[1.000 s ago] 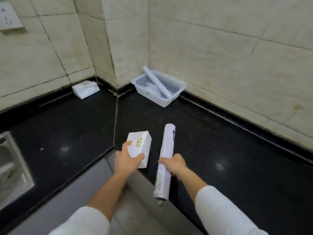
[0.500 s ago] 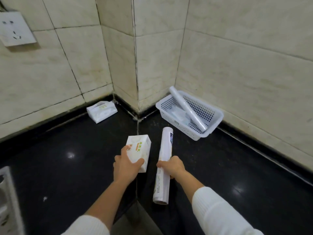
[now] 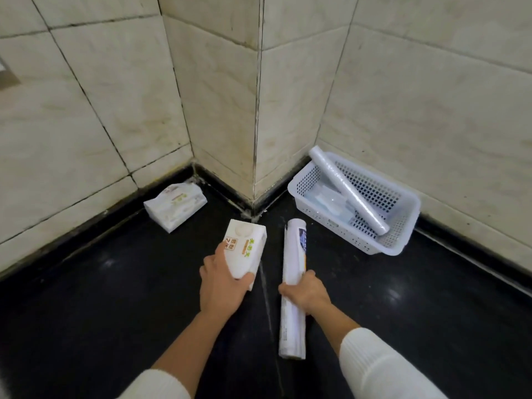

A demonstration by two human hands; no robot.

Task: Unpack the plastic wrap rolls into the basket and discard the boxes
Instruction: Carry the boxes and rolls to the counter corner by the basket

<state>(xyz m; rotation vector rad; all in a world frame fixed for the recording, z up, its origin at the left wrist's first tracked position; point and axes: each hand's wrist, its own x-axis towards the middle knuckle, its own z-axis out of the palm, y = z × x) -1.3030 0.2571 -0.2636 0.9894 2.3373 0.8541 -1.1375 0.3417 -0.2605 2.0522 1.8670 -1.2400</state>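
My left hand point(image 3: 220, 286) grips a short white box point(image 3: 246, 252) with green and orange print, held over the black counter. My right hand point(image 3: 306, 293) is closed around the middle of a long white wrapped roll point(image 3: 293, 283) that points toward the wall corner. A white perforated basket point(image 3: 403, 223) stands at the right wall. One clear plastic wrap roll point(image 3: 347, 189) leans diagonally in it, over some clear flat packaging in the bottom.
A white soft pack point(image 3: 175, 206) with green print lies on the black counter point(image 3: 115, 298) by the left wall. Tiled walls meet in a jutting corner point(image 3: 257, 110) behind the objects. A seam point(image 3: 269, 309) in the counter runs between my hands.
The view has moved closer to the wall corner and tilted, so the sink at left is out of sight. Both hands keep their hold and have advanced toward the basket.
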